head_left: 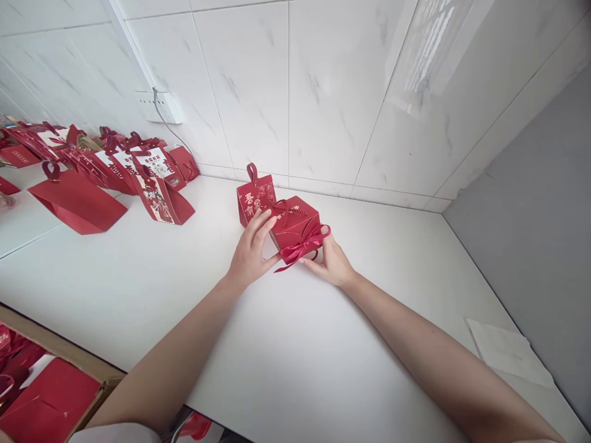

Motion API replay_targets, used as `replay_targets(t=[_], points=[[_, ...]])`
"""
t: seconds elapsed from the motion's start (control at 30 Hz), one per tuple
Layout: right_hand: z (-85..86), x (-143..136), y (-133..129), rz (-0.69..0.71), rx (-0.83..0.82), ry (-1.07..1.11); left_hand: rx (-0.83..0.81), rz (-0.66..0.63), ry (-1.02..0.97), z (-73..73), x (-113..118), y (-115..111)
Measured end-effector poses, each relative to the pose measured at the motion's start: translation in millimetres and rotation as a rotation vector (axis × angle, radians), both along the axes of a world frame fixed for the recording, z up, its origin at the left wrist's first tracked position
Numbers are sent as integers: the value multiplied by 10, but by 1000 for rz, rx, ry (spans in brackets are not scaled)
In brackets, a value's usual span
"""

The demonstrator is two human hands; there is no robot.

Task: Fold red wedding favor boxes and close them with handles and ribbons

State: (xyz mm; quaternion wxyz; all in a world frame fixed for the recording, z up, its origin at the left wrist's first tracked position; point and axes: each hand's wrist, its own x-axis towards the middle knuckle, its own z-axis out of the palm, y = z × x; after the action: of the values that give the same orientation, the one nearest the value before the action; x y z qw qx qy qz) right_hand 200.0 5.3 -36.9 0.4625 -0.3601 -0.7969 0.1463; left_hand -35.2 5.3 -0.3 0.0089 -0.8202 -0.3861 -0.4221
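Note:
A red gift box (302, 209) with a twisted cord tied on top sits on the white table. At its near side is a shiny crimson ribbon bow (301, 248); I cannot tell whether the bow belongs to this box or to a second one against it. My left hand (249, 249) grips the left side, fingertips on the upper edge and thumb low at the near corner. My right hand (331, 259) holds the near right corner beside the ribbon loop. Just behind my left fingers stands a red box with a loop handle (255, 198) and white lettering.
Several red gift boxes (159, 191) stand along the wall at the left, near a power socket (158, 107) with a grey cable. A cardboard carton (60, 344) of red packages is at the lower left. A white sheet (508, 351) lies at the right by a grey panel (530, 203).

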Motion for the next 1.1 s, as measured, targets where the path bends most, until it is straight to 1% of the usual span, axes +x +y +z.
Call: replay_targets(t=[0.07, 0.13, 0.23, 0.33, 0.4, 0.53, 0.57, 0.6, 0.67, 0.73, 0.8, 0.87, 0.93, 0.97, 1.03, 1.1], points=[[0, -5, -4, -7, 31, 16, -36, -20, -25, -8, 10, -8], [4, -9, -7, -12, 73, 36, -130, -30, -89, -39, 28, -11], [13, -20, -15, -40, 123, 59, -359, -11, -200, -95, 61, -14], [25, -38, -29, -53, 122, 97, -547, -8, -187, -101, 88, -23], [33, -47, -38, -46, 89, 168, -621, -87, -163, -70, 85, -21], [31, -43, -36, -74, -14, 363, -773, -389, -156, 41, -33, 29], [24, -41, -31, -86, -43, 402, -813, -443, -154, 75, -85, 48], [15, -41, -26, -89, -76, 436, -844, -472, -163, 110, -140, 66], [-2, -49, -19, -66, -139, 499, -865, -476, -215, 182, -242, 91], [-6, -68, -23, -33, -182, 537, -838, -454, -293, 247, -304, 91], [17, -90, -49, -42, -176, 533, -807, -444, -367, 293, -313, 65], [72, -108, -98, -101, -104, 503, -785, -409, -393, 315, -276, 23], [147, -123, -170, -147, 24, 439, -794, -378, -356, 313, -221, -20], [184, -133, -212, -145, 100, 388, -805, -374, -331, 306, -193, -37], [240, -164, -304, -85, 258, 236, -820, -393, -322, 285, -150, -59], [261, -219, -395, 11, 409, 30, -817, -423, -371, 262, -125, -67]])
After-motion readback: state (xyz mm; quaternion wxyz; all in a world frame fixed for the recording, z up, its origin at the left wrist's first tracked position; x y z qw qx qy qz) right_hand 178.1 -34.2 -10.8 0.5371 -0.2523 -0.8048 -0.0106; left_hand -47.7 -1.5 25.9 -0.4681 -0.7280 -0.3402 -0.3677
